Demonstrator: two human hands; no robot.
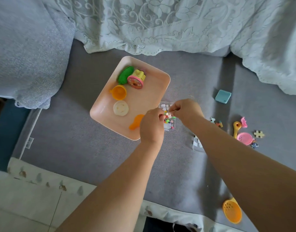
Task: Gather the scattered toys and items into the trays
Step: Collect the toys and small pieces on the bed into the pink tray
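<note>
Our left hand [151,125] and right hand [185,110] meet over a small clear box [168,121] of tiny coloured bits, fingers curled and pinching at it; exactly what each pinches we cannot tell. Just left, touching the box, the pink tray [154,84] holds a green toy [125,74], donut piece [135,82], orange cup [119,92], white disc [121,108] and orange scoop [136,122]. On the bed [77,131], right, lie a teal block [223,96], pink dish [244,138] and orange strainer [232,210].

Soft, even daylight; faint shadows fall left of the arms onto the bed [185,173]. Slight blur throughout, wide-angle bending at the edges, small beads indistinct.
</note>
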